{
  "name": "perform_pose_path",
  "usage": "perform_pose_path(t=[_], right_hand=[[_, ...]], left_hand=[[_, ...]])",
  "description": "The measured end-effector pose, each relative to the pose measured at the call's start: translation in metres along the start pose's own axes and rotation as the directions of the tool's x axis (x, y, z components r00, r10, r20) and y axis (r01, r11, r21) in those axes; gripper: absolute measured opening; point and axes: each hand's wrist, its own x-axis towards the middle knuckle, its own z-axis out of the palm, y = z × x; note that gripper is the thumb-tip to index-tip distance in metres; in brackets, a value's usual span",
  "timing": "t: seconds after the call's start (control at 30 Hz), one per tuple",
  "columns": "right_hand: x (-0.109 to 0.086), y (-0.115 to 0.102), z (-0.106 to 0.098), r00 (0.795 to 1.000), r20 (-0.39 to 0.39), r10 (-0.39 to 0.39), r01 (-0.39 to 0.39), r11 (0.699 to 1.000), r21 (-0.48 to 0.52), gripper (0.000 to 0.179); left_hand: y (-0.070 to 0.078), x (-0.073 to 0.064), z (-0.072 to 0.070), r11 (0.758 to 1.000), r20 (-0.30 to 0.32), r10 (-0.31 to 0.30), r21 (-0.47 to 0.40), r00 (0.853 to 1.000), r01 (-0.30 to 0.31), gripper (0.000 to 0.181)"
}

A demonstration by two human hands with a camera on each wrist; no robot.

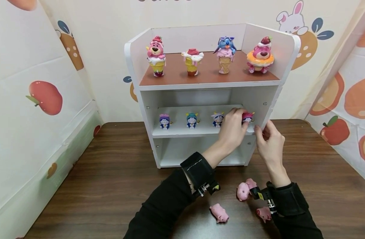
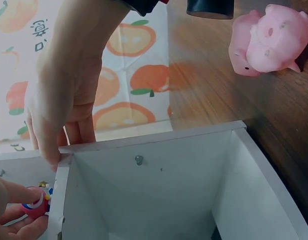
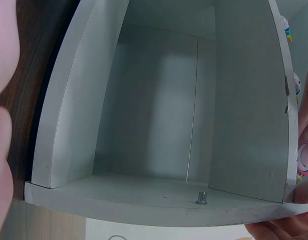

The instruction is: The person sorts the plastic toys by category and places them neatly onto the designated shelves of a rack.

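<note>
At the right end of the white shelf unit's [image 1: 182,134] middle shelf, my left hand [image 1: 232,129] pinches a small figurine with a pink hat [image 1: 247,117]. The left wrist view shows the fingers around its sides, with the figurine [image 2: 37,206] over the shelf board. My right hand [image 1: 271,144] grips the front edge of the unit's right side panel [image 3: 159,212], thumb on the inner side and fingers outside. Three similar figurines stand to the left on that shelf: one purple-hatted [image 1: 165,121], one teal-hatted [image 1: 191,120], one white-hatted [image 1: 217,119].
On the top shelf stand a pink bear on a cone [image 1: 156,56], an ice-cream cone figure [image 1: 192,62], a blue character cone [image 1: 225,54] and a bear in an orange ring [image 1: 260,58]. Several pink pig toys [image 1: 219,213] lie on the wooden table [image 1: 96,186] below my wrists.
</note>
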Motion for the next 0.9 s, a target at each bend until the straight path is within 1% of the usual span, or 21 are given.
perform_pose_path(t=[0.17, 0.4, 0.63, 0.77, 0.9], right_hand=[[0.0003, -0.0004, 0.0002, 1.0, -0.005, 0.004, -0.004, 1.0, 0.014, 0.025], [0.0001, -0.0005, -0.0002, 1.0, -0.006, 0.003, -0.003, 1.0, 0.008, 0.026], [-0.0003, -0.0002, 0.0, 1.0, -0.006, 0.002, -0.002, 1.0, 0.004, 0.025], [-0.0002, 0.0002, -0.0001, 1.0, -0.007, -0.002, 0.002, 1.0, 0.002, 0.026], [-0.0003, 0.0002, -0.0003, 1.0, -0.008, -0.004, 0.004, 1.0, 0.001, 0.025]], left_hand=[[0.0004, 0.0037, 0.002, 1.0, 0.015, -0.011, 0.013, 1.0, 0.011, 0.027], [-0.001, 0.0073, 0.0055, 0.999, 0.043, -0.03, 0.04, 0.999, 0.028, 0.029], [-0.0017, 0.0083, 0.008, 0.999, 0.057, -0.041, 0.029, 0.998, 0.04, 0.03], [-0.0023, 0.0078, 0.0084, 0.999, 0.051, -0.041, 0.021, 0.998, 0.04, 0.037], [-0.0022, 0.0048, 0.0078, 1.0, 0.019, -0.015, 0.005, 1.0, 0.015, 0.045]])
